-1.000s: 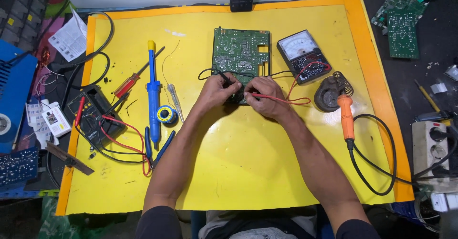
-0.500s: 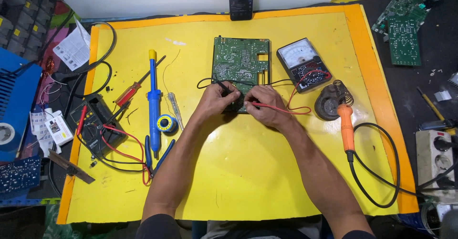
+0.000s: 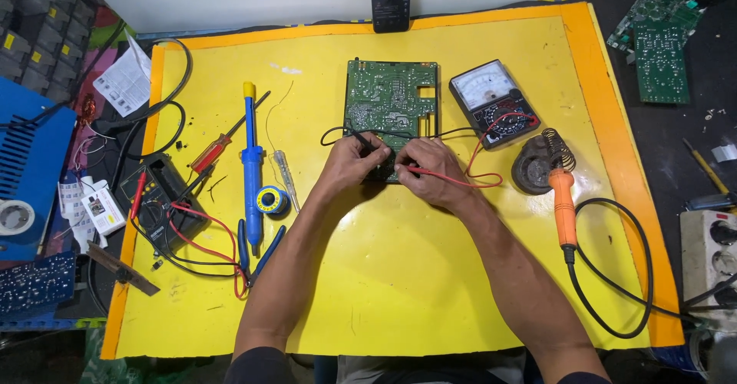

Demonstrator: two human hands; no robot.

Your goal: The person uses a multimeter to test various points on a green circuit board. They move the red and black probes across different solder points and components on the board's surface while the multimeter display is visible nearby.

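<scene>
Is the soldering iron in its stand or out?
In its stand: the soldering iron has its tip inside the coil stand, apart from both hands.

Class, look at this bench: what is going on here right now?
A person holds a black probe in the left hand and a red probe in the right hand, both tips at the near edge of a green circuit board on the yellow mat. The leads run to an analogue meter. An orange soldering iron rests at the right.
</scene>
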